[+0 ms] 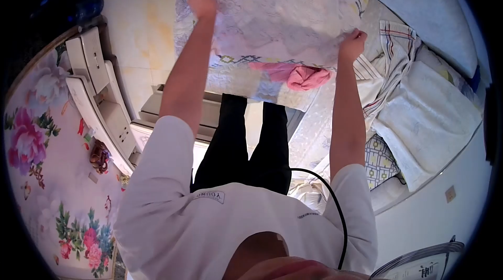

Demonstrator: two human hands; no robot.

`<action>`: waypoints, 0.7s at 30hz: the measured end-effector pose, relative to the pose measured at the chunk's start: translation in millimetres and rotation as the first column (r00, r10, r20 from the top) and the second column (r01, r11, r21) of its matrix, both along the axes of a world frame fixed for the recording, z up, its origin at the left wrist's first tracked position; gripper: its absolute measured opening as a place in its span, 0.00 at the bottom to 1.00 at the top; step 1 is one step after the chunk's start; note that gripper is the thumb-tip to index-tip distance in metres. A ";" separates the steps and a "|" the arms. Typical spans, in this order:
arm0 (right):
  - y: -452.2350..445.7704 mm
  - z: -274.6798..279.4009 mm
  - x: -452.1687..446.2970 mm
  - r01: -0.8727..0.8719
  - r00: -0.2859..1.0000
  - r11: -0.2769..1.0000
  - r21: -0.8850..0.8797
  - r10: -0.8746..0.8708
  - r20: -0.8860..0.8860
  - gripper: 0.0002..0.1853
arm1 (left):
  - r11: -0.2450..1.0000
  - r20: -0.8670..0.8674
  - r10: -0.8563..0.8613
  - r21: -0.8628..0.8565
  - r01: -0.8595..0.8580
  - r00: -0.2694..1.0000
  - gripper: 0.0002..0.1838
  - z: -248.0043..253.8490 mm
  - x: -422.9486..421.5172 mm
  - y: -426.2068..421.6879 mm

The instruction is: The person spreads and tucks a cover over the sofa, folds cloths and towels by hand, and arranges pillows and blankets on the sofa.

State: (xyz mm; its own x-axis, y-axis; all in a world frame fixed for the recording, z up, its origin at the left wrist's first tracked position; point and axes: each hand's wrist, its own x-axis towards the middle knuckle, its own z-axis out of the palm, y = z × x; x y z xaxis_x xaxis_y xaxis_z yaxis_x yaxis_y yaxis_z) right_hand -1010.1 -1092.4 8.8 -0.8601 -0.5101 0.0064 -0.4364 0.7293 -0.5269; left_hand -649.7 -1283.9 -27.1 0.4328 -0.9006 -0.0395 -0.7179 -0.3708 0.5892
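We are gripping a pale cloth point(277, 13) by its sides, our left hand point(201, 2) closing on one, our right hand point(352, 44) on the other, the cloth spreading out between them, a pink cloth point(309, 77) lying near its closer edge, a striped cloth point(387, 60) lying to the right.

Wht T-shirt point(220, 222), short sleeves point(162, 159) ending on upper arms, forearms point(191, 70) bare below. Rounded neckline. L chest: sm. outlined-box print point(210, 196) w/ caps, hard to read. R chest: tiny dk line of text point(308, 215), illegible. Plain blk trousers point(225, 146), full-length legs. Thin blk cable point(345, 233) curves over R side of shirt.
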 end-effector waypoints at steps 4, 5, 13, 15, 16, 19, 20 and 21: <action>25.2 1.3 -3.8 -0.006 0.999 0.997 -0.074 0.009 0.033 0.11 | 0.989 -0.076 -0.020 0.144 0.031 0.997 0.19 1.4 52.2 15.4; 34.6 -9.5 -6.8 -0.057 0.993 0.998 -0.033 0.060 0.102 0.13 | 0.988 -0.076 -0.020 0.148 0.031 0.997 0.19 -5.0 61.2 22.0; 79.7 7.3 0.7 -0.081 0.737 0.995 -0.051 0.094 0.669 0.19 | 0.904 -0.506 -0.261 0.170 0.392 0.822 0.29 29.8 63.5 110.9; 77.7 18.0 10.3 -0.189 0.811 0.982 -0.025 0.171 0.560 0.20 | 0.899 -0.417 -0.310 0.165 0.406 0.855 0.28 44.5 59.1 134.4; 81.0 18.7 8.5 -0.186 0.812 0.982 -0.025 0.168 0.558 0.20 | 0.899 -0.291 -0.386 0.094 0.428 0.875 0.26 33.5 63.1 145.6; 108.1 14.1 9.0 -0.140 0.873 0.989 0.043 0.103 0.477 0.22 | 0.994 -0.519 -0.085 0.017 0.109 0.850 0.21 29.1 72.9 156.6; 127.4 -4.8 5.9 -0.241 0.907 0.943 0.230 0.135 0.398 0.22 | 0.994 -0.524 -0.087 0.014 0.110 0.847 0.21 27.7 74.9 153.1; 142.7 -27.9 14.4 -0.265 0.914 0.942 0.208 0.176 0.365 0.22 | 0.985 -0.529 0.020 0.155 0.073 0.848 0.19 27.2 78.3 149.1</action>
State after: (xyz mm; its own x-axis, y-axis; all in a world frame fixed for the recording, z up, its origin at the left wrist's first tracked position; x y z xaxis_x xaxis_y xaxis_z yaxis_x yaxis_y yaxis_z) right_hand -995.7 -949.7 -19.1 -0.6534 -0.6337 -0.4140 -0.4306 0.7610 -0.4853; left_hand -571.5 -1134.8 0.1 0.2806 -0.8718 -0.4014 -0.3272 -0.4801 0.8139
